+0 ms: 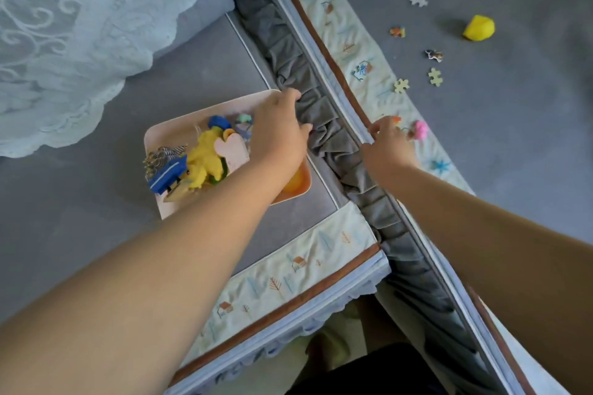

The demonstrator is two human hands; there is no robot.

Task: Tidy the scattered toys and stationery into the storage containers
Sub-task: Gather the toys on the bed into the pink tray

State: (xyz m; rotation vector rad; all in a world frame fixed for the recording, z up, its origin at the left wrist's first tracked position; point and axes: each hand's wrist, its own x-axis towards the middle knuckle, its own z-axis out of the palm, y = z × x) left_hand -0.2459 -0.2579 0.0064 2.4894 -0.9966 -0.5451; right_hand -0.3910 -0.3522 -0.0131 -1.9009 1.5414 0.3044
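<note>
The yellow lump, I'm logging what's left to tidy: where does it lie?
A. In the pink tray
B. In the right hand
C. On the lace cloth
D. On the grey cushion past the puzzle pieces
D: the yellow lump sits on the grey cushion, beyond the scattered puzzle pieces.

Both bare forearms are extended from the lower edge toward the middle of the frame; the left hand [282,131] is held palm-down at centre, its back turned to the camera and its fingers bent downward, with nothing seen in its grasp; the right hand [386,146] is stretched out right of centre, fingers curled, though whether anything is pinched cannot be told.
</note>
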